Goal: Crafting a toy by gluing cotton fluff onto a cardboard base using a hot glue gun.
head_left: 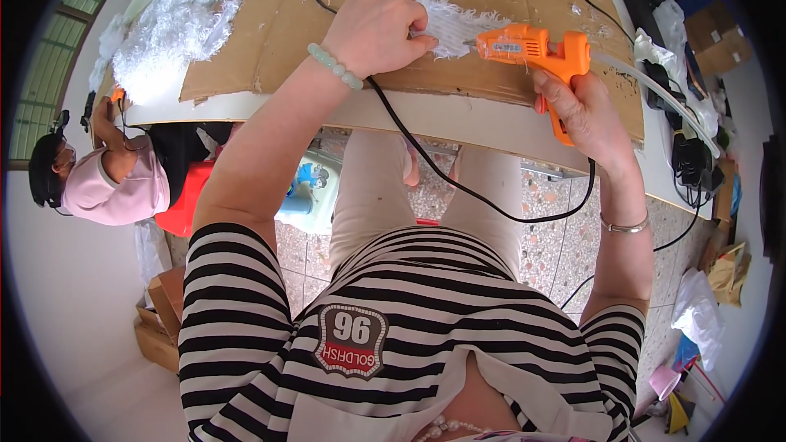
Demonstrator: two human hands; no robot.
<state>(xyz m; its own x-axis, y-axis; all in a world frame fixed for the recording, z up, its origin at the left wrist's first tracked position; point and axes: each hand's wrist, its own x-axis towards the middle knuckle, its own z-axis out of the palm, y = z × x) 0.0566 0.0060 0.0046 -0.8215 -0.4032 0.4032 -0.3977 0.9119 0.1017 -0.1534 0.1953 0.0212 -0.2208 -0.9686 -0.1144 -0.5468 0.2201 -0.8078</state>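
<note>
A glue gun [534, 42] with a bright orange body is held up over the right part of the brown cardboard [274, 53], its nozzle pointing left and its handle, partly covered, slanting toward the near side. A pale panel marks the barrel. Just left of it, a white fringed piece [446, 26] lies on the cardboard, ridged across its middle, with shaggy threads along its far and right edges; its left end is hidden. The nozzle tip is at its right side; whether they touch is unclear.
</note>
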